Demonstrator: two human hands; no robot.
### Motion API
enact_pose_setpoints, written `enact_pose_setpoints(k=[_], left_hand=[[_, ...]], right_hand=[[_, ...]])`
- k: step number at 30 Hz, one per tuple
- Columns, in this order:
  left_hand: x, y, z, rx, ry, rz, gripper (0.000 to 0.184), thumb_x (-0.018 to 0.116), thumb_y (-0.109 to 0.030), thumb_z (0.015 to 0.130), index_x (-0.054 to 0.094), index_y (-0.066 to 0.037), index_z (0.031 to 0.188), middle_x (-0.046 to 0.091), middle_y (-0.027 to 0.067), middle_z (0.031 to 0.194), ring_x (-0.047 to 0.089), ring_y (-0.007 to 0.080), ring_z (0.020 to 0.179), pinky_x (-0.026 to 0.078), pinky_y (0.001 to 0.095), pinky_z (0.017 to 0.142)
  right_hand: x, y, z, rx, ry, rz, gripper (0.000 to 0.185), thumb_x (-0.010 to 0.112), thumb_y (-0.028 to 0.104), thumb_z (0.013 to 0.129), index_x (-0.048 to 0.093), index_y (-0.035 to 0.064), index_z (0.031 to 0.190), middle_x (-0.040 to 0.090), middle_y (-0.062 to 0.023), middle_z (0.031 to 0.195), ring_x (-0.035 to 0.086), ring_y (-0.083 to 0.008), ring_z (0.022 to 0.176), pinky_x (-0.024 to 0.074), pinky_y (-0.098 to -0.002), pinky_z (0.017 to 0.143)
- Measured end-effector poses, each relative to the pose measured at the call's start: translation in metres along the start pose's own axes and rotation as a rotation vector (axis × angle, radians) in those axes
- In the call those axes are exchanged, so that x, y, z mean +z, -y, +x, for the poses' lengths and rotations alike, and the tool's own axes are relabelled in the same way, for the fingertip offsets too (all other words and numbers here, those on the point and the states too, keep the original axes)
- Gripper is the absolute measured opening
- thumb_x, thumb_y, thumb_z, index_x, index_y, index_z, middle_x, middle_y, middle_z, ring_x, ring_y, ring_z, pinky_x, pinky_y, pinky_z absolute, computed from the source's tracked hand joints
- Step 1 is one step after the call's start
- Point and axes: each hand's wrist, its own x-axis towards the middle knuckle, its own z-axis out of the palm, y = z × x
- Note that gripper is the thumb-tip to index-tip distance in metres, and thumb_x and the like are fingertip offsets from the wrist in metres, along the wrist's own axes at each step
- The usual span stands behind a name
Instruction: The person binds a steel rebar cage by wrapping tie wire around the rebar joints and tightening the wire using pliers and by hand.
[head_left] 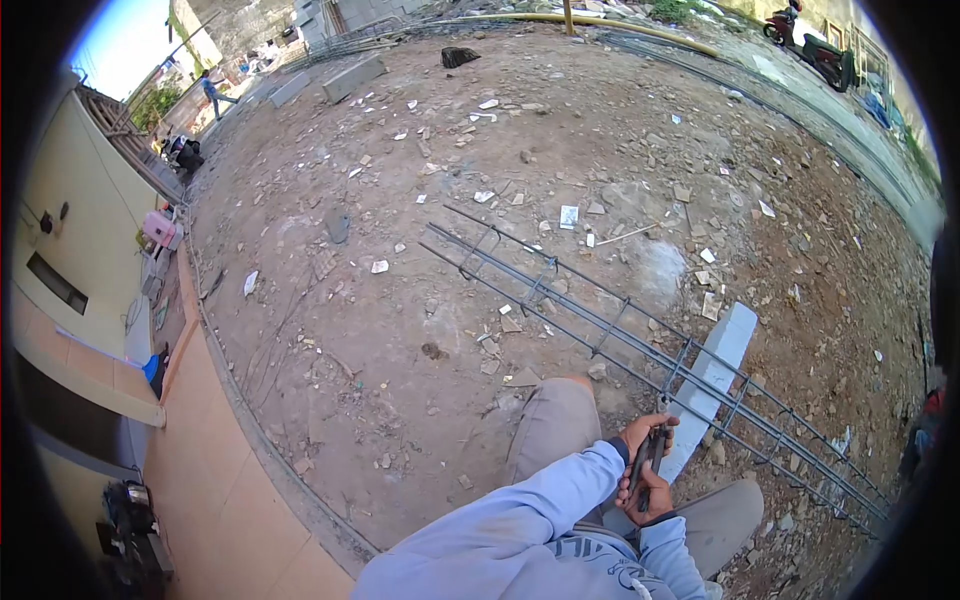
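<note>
Gripping a dark tool [655, 455] in left hand [638, 432] and right hand [652, 492], close below the rebar cage [660, 356].
Possibly pinching either hand, if slipping under uneven squeeze.

Clasping a dark, pincer-like tool [656, 448] between left hand [640, 434] and right hand [652, 492], with two slim lengths side by side, slanted up toward the near edge of a rebar cage [640, 345]. In the cage, can see long grey bars tied by squared stirrups at intervals, running diagonally from upper left to lower right. Rests across a pale, squared block [733, 340], extending past it both ways over rubble-strewn ground [400, 345], with bare bar tips jutting out at upper left.
</note>
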Motion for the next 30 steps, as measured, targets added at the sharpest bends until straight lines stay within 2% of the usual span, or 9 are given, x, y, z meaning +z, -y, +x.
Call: enact_pose_setpoints(k=[3, 10, 11, 14, 17, 20, 21, 26, 30], left_hand=[[0.004, -0.003, 0.005, 0.041, -0.175, 0.190, 0.029, 0.055, -0.034, 0.087, 0.055, -0.005, 0.083, 0.056, 0.0050, 0.063, 0.056, 0.0181, 0.052, 0.049, 0.0334, 0.049], [0.026, 0.004, 0.020, 0.169, -0.597, 0.665, 0.030, 0.057, -0.023, 0.083, 0.058, 0.004, 0.070, 0.057, 0.0136, 0.060, 0.056, 0.0240, 0.043, 0.048, 0.0366, 0.045], [0.012, 0.006, 0.034, 0.174, -0.567, 1.045, 0.028, 0.050, -0.017, 0.083, 0.062, 0.006, 0.075, 0.062, 0.0215, 0.067, 0.063, 0.0302, 0.055, 0.050, 0.0391, 0.052], [0.027, -0.010, 0.011, 0.086, -0.279, 2.075, 0.031, 0.042, -0.014, 0.084, 0.065, 0.006, 0.078, 0.063, 0.0270, 0.085, 0.066, 0.0336, 0.077, 0.053, 0.0410, 0.063], [0.033, -0.007, 0.008, 0.094, -0.478, 1.996, 0.038, 0.039, -0.022, 0.085, 0.062, 0.007, 0.095, 0.060, 0.0270, 0.104, 0.060, 0.0368, 0.097, 0.049, 0.0433, 0.079], [0.045, -0.006, 0.000, -0.016, -0.834, 1.386, 0.065, 0.042, -0.043, 0.083, 0.042, 0.010, 0.120, 0.051, 0.0318, 0.117, 0.049, 0.0423, 0.112, 0.036, 0.0447, 0.097], [0.062, -0.012, -0.019, 0.001, -0.821, 1.424, 0.072, 0.040, -0.051, 0.083, 0.043, 0.011, 0.119, 0.048, 0.0337, 0.119, 0.048, 0.0424, 0.113, 0.035, 0.0439, 0.098], [0.030, -0.016, -0.017, 0.232, -0.799, 1.418, 0.076, 0.044, -0.061, 0.081, 0.054, 0.011, 0.105, 0.057, 0.0305, 0.105, 0.055, 0.0421, 0.101, 0.041, 0.0442, 0.089], [-0.008, -0.011, -0.006, 0.084, -0.414, 0.651, 0.045, 0.054, -0.041, 0.086, 0.058, 0.003, 0.093, 0.062, 0.0183, 0.092, 0.061, 0.0259, 0.081, 0.049, 0.0375, 0.070]], right_hand=[[0.007, 0.000, 0.004, 0.026, -0.058, -0.087, 0.043, 0.055, 0.045, 0.085, 0.054, 0.0017, 0.086, 0.057, -0.0093, 0.072, 0.058, -0.0245, 0.059, 0.0522, -0.0399, 0.054], [0.042, 0.004, -0.019, -0.285, -0.784, -1.314, 0.031, 0.064, 0.026, 0.077, 0.055, -0.0022, 0.087, 0.060, -0.0117, 0.068, 0.060, -0.0222, 0.053, 0.0489, -0.0350, 0.043], [-0.002, -0.006, 0.005, -0.372, -0.869, -1.457, 0.031, 0.065, 0.022, 0.075, 0.055, -0.0038, 0.088, 0.059, -0.0131, 0.067, 0.059, -0.0220, 0.053, 0.0480, -0.0358, 0.045], [-0.028, -0.006, 0.034, -0.152, -0.718, -0.938, 0.030, 0.067, 0.020, 0.073, 0.056, -0.0048, 0.086, 0.060, -0.0151, 0.070, 0.061, -0.0225, 0.056, 0.0498, -0.0366, 0.048], [-0.023, -0.012, 0.040, -0.177, -0.577, -0.962, 0.018, 0.052, 0.011, 0.075, 0.054, -0.0027, 0.087, 0.055, -0.0122, 0.068, 0.055, -0.0226, 0.053, 0.0420, -0.0371, 0.043], [0.032, -0.009, 0.016, -0.126, -0.666, -0.538, 0.015, 0.046, 0.008, 0.076, 0.052, -0.0014, 0.087, 0.053, -0.0110, 0.063, 0.050, -0.0206, 0.047, 0.0358, -0.0358, 0.038], [0.027, -0.011, 0.016, -0.173, -0.641, -0.488, 0.012, 0.046, 0.008, 0.078, 0.053, -0.0009, 0.081, 0.052, -0.0111, 0.060, 0.049, -0.0203, 0.044, 0.0359, -0.0350, 0.038], [0.027, -0.011, 0.014, -0.153, -0.546, -0.443, 0.026, 0.057, 0.021, 0.085, 0.054, -0.0007, 0.069, 0.051, -0.0081, 0.056, 0.048, -0.0201, 0.040, 0.0393, -0.0340, 0.038], [0.017, -0.010, 0.011, -0.068, -0.316, -0.195, 0.024, 0.056, 0.024, 0.087, 0.054, 0.0024, 0.077, 0.050, -0.0046, 0.061, 0.049, -0.0180, 0.049, 0.0404, -0.0329, 0.043]])
